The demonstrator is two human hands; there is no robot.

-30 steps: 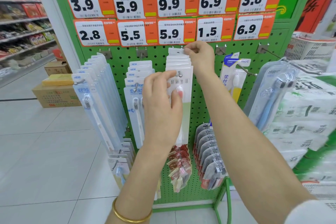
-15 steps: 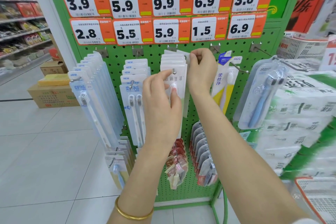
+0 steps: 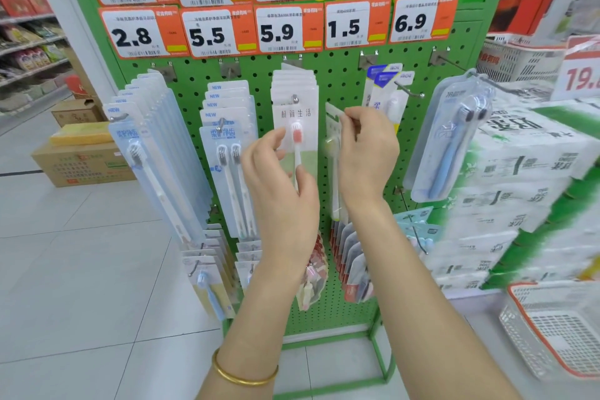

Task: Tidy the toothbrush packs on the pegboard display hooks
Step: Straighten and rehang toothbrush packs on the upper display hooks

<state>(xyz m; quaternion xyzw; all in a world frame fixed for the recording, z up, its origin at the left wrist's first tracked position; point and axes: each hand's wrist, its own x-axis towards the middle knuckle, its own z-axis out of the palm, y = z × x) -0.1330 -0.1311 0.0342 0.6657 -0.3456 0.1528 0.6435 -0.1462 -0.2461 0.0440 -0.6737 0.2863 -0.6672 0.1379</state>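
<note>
Pegboard (image 3: 344,81), L to R: clear packs fill the left-edge hook (image 3: 156,146); twin-brush packs (image 3: 229,153) next. Centre hook: white packs (image 3: 293,97), front one steadied by the left hand (image 3: 282,185), fingers loosely curled at its lower edge, prob. to stop the row swinging. Just beside it, the right hand (image 3: 367,153) pinches a loose pack (image 3: 333,140) off-hook by its top, prob. for rehanging. Blue twin pack (image 3: 449,136) hangs near the right edge.
</note>
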